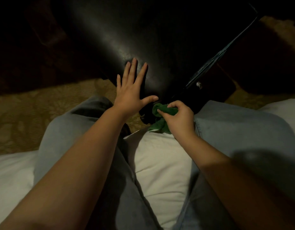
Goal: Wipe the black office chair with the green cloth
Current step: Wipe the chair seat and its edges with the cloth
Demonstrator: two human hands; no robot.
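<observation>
The black office chair (120,30) fills the upper middle of the view, its glossy dark surface facing me. My left hand (131,90) lies flat against its lower part, fingers straight and spread. Just to the right and lower, my right hand (178,117) grips the bunched green cloth (163,112) at the chair's bottom edge; a tail of cloth hangs below the hand. A black armrest (223,52) runs diagonally at the right. The chair's upper parts are lost in darkness.
I sit on a white bed (160,163) with my knees in light jeans (68,130) on both sides of the chair. Patterned tan carpet (35,110) lies at the left. Dark furniture (259,63) stands at the right behind the armrest.
</observation>
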